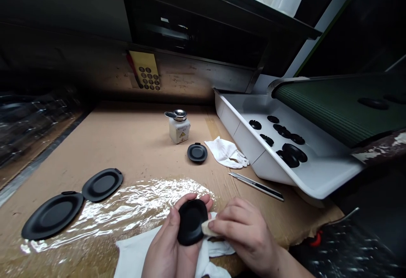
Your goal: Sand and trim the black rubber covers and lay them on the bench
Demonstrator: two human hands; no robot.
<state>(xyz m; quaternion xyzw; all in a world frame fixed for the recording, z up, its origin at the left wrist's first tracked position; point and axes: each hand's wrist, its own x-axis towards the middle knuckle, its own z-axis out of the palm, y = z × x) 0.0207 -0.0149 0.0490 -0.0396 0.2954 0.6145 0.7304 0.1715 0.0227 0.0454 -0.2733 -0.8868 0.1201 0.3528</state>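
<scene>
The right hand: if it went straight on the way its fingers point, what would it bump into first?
Probably the black piece in the left hand; the pale pad pinched by the right hand seems to meet its edge, though depth makes contact hard to judge.

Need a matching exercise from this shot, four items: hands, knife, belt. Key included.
1. Left hand
2. Right hand
3. Knife
4. Belt

A. Green, ridged
B. Pinching a pale pad
C. On the cardboard, beside the white tray
D. Holding a black dish

Pairs: 1-D, 2-B, 3-C, 4-A
</scene>
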